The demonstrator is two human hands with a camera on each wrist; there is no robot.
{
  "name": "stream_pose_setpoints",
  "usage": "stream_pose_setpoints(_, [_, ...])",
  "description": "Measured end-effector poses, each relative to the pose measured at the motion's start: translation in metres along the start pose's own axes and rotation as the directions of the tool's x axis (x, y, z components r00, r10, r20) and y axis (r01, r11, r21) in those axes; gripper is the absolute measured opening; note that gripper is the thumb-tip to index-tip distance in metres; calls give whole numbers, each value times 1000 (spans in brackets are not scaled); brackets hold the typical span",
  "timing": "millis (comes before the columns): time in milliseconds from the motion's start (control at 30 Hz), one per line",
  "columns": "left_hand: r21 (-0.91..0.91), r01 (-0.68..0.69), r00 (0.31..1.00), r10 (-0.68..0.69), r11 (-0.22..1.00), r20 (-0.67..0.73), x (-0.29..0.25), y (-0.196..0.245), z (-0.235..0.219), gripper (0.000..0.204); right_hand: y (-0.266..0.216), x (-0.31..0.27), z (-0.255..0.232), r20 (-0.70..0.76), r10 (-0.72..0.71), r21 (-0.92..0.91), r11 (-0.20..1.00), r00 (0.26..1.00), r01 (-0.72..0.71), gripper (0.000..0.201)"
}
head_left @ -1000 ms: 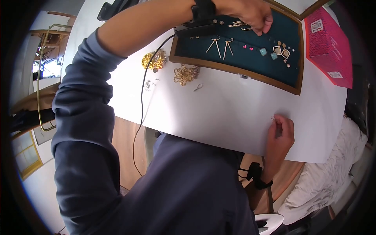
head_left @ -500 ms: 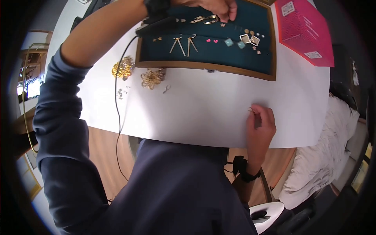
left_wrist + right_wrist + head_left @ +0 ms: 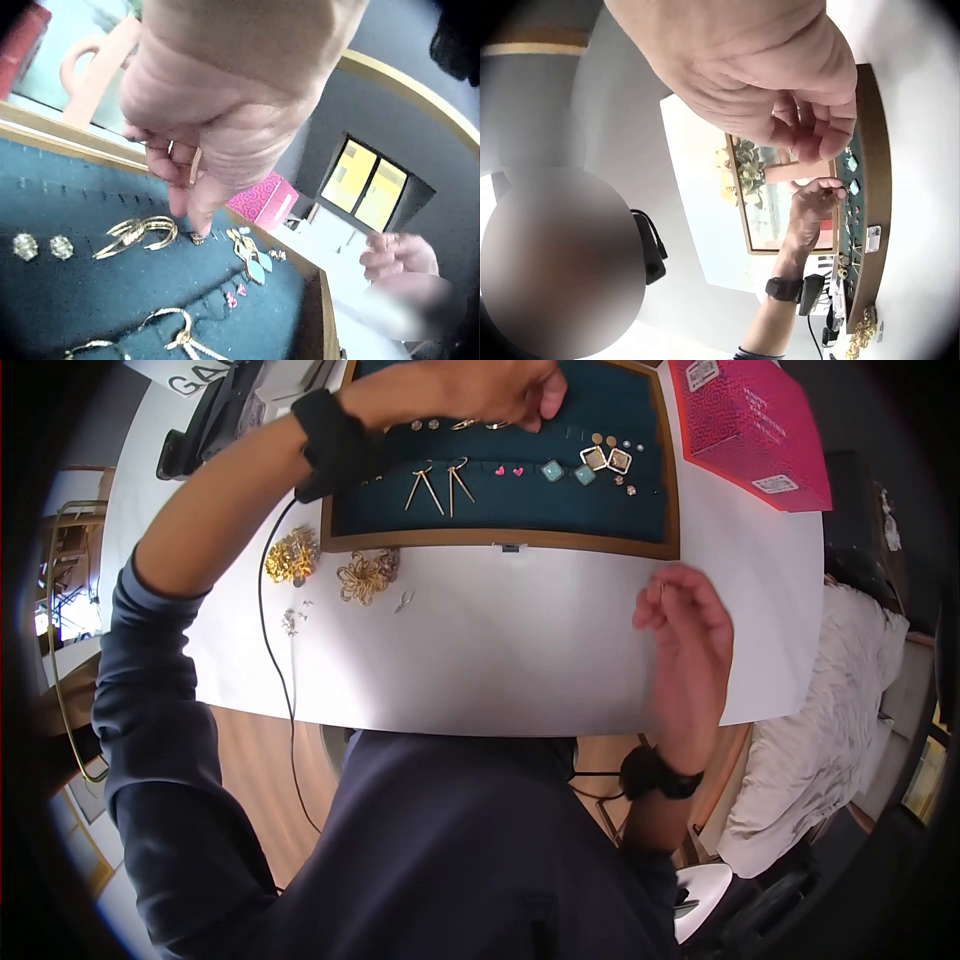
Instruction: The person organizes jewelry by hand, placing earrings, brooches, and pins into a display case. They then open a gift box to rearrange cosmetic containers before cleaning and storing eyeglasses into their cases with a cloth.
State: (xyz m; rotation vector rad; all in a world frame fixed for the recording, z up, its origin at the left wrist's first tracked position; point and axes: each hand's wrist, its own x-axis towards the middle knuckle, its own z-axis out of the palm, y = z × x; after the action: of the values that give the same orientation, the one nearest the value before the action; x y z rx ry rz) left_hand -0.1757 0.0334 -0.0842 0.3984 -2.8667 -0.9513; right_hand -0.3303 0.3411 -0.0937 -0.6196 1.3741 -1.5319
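Note:
My left hand [image 3: 490, 395] reaches into the wooden jewelry box [image 3: 600, 544], over its dark teal lining. In the left wrist view, thumb and index fingertips pinch a small stud earring [image 3: 198, 239] at the lining, beside gold hoop earrings [image 3: 141, 234]. Along the lining lie dangling bar earrings [image 3: 424, 490], pink heart studs [image 3: 500, 471] and pale-blue square earrings [image 3: 553, 471]. My right hand [image 3: 692, 622] is raised over the white table in front of the box, fingers curled and fingertips together on a small, thin gold earring; in the right wrist view the fingers mostly hide it.
Left of centre on the table [image 3: 500, 660] lie a gold cluster [image 3: 292, 557], a gold flower-shaped piece [image 3: 362, 578], small silver studs [image 3: 290, 622] and a silver earring [image 3: 404, 601]. A pink box [image 3: 765, 440] stands at right. A black cable [image 3: 272, 650] hangs from the left wrist.
My right hand has risen from near the tabletop and turned, its fingers still together. The left hand stays at the same spot in the box. The head view has shifted.

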Motion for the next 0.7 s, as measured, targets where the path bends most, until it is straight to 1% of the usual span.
stream_pose_setpoints(33, [125,-91,996,94,988,-12,0,0,4,13,-11,12,6,25,-26,-81,996,999,28,20])
stream_pose_setpoints(100, [113,-86,996,90,990,-28,-3,3,10,14,-30,43,20,80,-66,-240,967,995,84,23])
stream_pose_setpoints(167, [95,-74,997,76,993,-18,-5,3,11,17,-40,87,20,214,-56,-249,962,975,110,25])
stream_pose_setpoints(200, [10,-47,998,47,999,-35,-4,0,11,17,-44,107,19,280,-50,-252,960,959,124,26])
stream_pose_setpoints(267, [-162,4,998,-14,987,-60,-1,-10,11,18,-47,133,21,345,-5,-273,956,939,106,28])
stream_pose_setpoints(300, [-294,1,994,-32,956,-101,2,-18,13,17,-48,144,24,380,17,-285,953,925,99,29])
stream_pose_setpoints(367, [-541,-17,982,-88,841,-168,6,-23,14,17,-45,159,31,398,-37,-348,918,917,188,27])
stream_pose_setpoints(400, [-607,42,975,-165,793,-148,6,-25,14,17,-41,164,35,409,-64,-377,896,910,232,26])
stream_pose_setpoints(467, [-730,159,946,-314,665,-81,4,-4,6,18,-35,173,43,420,-122,-394,868,899,302,25])
stream_pose_setpoints(500, [-747,88,977,-202,659,-64,4,-12,8,18,-33,176,47,427,-150,-403,851,892,337,25])
stream_pose_setpoints(600, [-801,127,975,-223,585,-8,5,-6,5,18,-26,179,57,406,-228,-433,804,885,406,21])
stream_pose_setpoints(700, [-834,63,976,-207,549,-62,11,-23,15,15,-14,189,63,392,-328,-552,663,859,505,17])
